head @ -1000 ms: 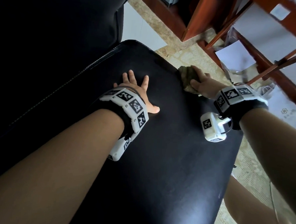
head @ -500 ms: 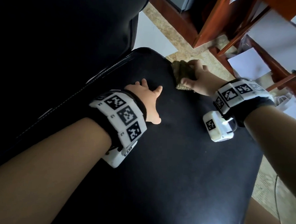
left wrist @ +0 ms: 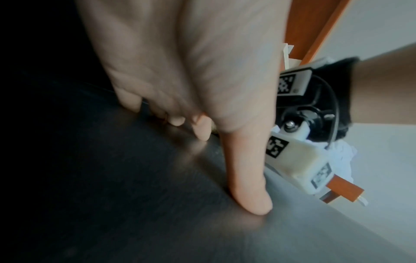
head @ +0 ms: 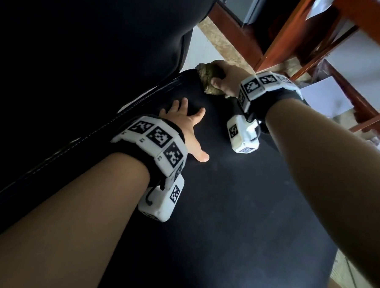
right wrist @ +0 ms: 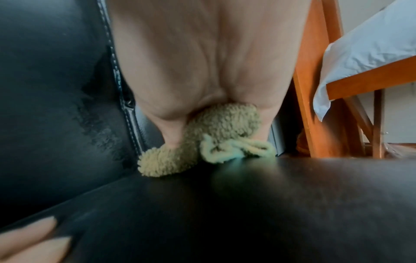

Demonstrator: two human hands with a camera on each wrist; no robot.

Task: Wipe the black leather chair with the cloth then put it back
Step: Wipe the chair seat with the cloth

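Observation:
The black leather chair fills most of the head view, with its seat [head: 236, 212] below and its backrest [head: 91, 39] at the upper left. My right hand [head: 223, 80] grips a bunched olive-green fluffy cloth [head: 207, 77] and presses it on the seat's far corner, where the seat meets the backrest. In the right wrist view the cloth [right wrist: 202, 140] bulges out under my palm against the stitched seam. My left hand [head: 185, 126] lies flat on the seat with spread fingers, its thumb [left wrist: 245, 192] pressing the leather.
Reddish wooden furniture legs [head: 285, 36] stand close beyond the chair's right edge, with white sheets [head: 365, 62] among them. Beige tiled floor [head: 214, 39] shows past the seat's far corner. A wooden frame with white bedding [right wrist: 369, 53] stands right of the cloth.
My right hand has slid the cloth along the seat's far edge toward the backrest corner. My left hand stays flat on the seat. The camera has moved closer.

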